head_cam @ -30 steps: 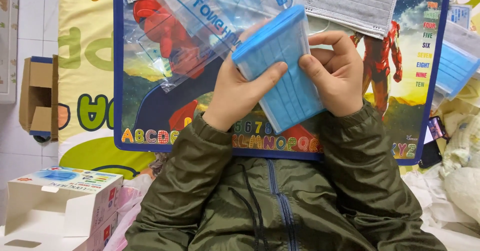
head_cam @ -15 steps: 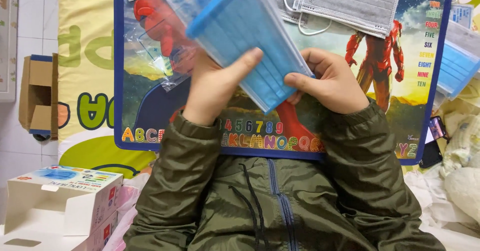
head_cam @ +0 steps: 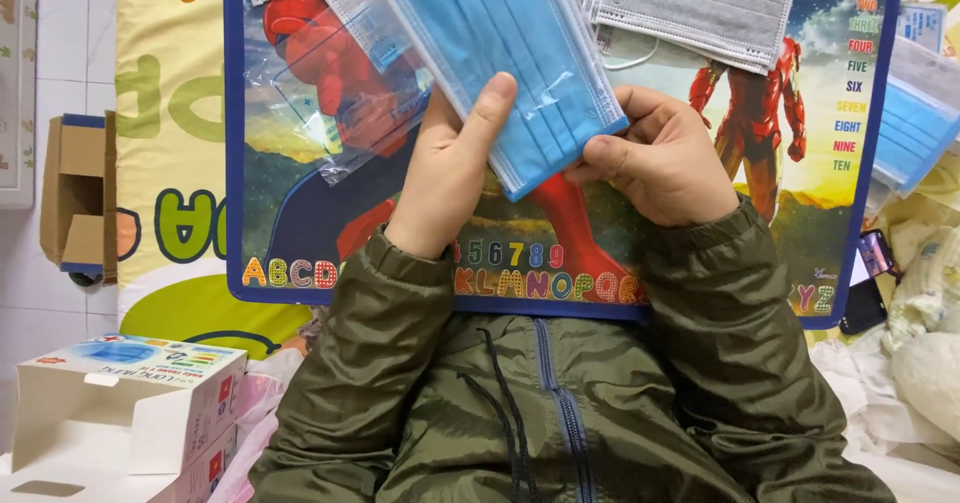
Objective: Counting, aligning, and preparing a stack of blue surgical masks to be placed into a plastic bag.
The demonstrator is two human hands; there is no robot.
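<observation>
Both my hands hold a stack of blue pleated face masks point(head_cam: 505, 48) over a colourful alphabet board point(head_cam: 790, 213). My left hand point(head_cam: 450, 168) grips the stack's lower left side, thumb pressed flat on the top mask. My right hand point(head_cam: 660, 163) pinches the lower right corner of the stack. The stack tilts away from me, its far end running out of the top of the view. A clear plastic wrapper point(head_cam: 330, 113) lies on the board just left of my left hand.
Grey face masks point(head_cam: 700, 8) lie at the board's top edge. More blue masks point(head_cam: 915, 123) sit at the right. An open white mask box point(head_cam: 120, 413) stands at lower left, a cardboard box point(head_cam: 80, 198) at far left. A dark phone point(head_cam: 868, 278) lies at right.
The blue mask stack has swung from on edge to lying flatter and has moved up and away from me. My left thumb now rests on top of it.
</observation>
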